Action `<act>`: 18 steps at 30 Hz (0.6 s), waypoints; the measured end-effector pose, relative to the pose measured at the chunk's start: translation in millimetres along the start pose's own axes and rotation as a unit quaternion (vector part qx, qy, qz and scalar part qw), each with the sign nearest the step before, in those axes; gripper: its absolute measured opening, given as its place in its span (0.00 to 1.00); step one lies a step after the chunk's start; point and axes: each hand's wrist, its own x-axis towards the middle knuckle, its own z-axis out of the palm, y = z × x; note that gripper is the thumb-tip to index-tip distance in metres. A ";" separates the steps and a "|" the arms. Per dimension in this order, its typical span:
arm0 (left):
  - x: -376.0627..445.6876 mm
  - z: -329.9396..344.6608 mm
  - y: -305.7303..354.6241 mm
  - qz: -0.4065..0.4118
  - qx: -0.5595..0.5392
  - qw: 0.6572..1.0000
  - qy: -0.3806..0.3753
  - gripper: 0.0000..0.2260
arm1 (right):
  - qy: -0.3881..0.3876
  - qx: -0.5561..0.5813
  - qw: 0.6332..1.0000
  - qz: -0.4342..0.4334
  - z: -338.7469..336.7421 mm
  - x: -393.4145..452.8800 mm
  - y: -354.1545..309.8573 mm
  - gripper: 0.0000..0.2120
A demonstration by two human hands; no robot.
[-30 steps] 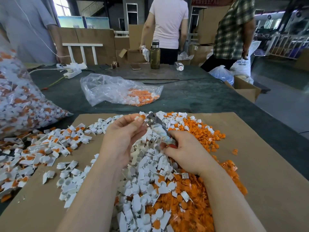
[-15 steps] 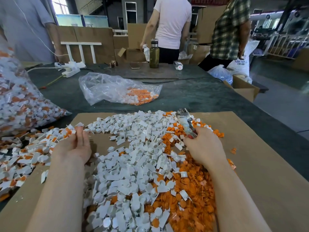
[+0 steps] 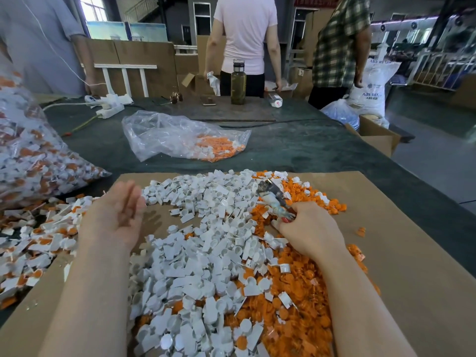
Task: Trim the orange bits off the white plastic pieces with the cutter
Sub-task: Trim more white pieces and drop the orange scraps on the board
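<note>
A wide heap of trimmed white plastic pieces [image 3: 206, 256] covers the middle of the cardboard sheet [image 3: 401, 266]. Cut-off orange bits [image 3: 296, 295] lie thick along its right side. White pieces with orange still on them [image 3: 38, 240] are spread at the left edge. My right hand [image 3: 309, 230] grips the cutter [image 3: 273, 199] by its handle and rests on the orange bits, with the jaws pointing away and left. My left hand [image 3: 116, 217] hovers, blurred, between the left spread and the heap. Its palm is turned toward the middle, its fingers are loose, and nothing shows in it.
A big clear bag of untrimmed pieces [image 3: 28, 155] bulges at the left. A smaller bag with orange bits [image 3: 185, 137] lies on the green table beyond the cardboard. Further back stand a bottle [image 3: 238, 83] and a power strip [image 3: 109, 105]. Three people stand behind; an open box [image 3: 378, 137] is at the right.
The hands were together over the heap with the cutter on a piece. My left hand then went to the left spread and has lifted, palm turned inward. My right hand carried the cutter right.
</note>
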 end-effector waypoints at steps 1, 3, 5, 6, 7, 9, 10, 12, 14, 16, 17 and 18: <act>-5.2 5.0 0.6 -0.015 0.062 0.998 -0.022 0.03 | -0.003 -0.005 1.000 -0.004 0.0 0.1 -0.2 0.10; -8.1 12.6 -5.5 -0.004 0.184 0.981 -0.057 0.03 | 0.006 -0.015 1.000 -0.007 0.1 0.0 -0.8 0.09; -8.7 14.2 -14.2 0.012 0.290 0.952 -0.095 0.04 | 0.027 -0.021 0.999 -0.003 0.9 -0.5 -2.0 0.07; -11.6 15.4 -17.1 0.024 0.338 0.935 -0.103 0.04 | 0.037 -0.025 0.999 0.000 1.2 -0.7 -2.9 0.07; -13.1 16.5 -20.8 0.042 0.387 0.914 -0.116 0.03 | 0.044 -0.032 0.999 0.002 1.6 -1.0 -3.6 0.07; -18.0 20.7 -27.2 0.078 0.485 0.859 -0.145 0.01 | 0.045 -0.043 0.998 -0.004 2.0 -1.1 -4.1 0.08; -20.3 21.1 -30.5 0.092 0.530 0.827 -0.163 0.01 | 0.038 -0.044 0.998 -0.010 2.1 -0.8 -3.7 0.09; -20.7 21.7 -34.1 0.094 0.594 0.776 -0.189 0.02 | 0.009 -0.028 0.999 -0.020 1.7 0.3 -2.6 0.10; -20.2 22.1 -35.3 0.094 0.662 0.722 -0.181 0.04 | -0.026 -0.014 0.999 -0.022 1.1 1.1 -2.0 0.08; -20.5 22.7 -35.8 0.102 0.744 0.636 -0.181 0.06 | -0.053 -0.014 0.998 -0.023 1.0 1.1 -1.1 0.06; -21.5 23.6 -36.2 0.104 0.770 0.602 -0.185 0.08 | -0.062 -0.013 0.998 -0.022 1.3 1.1 -0.7 0.06; -21.5 24.1 -37.3 0.106 0.784 0.581 -0.191 0.10 | -0.068 -0.011 0.997 -0.020 1.8 1.0 -0.5 0.06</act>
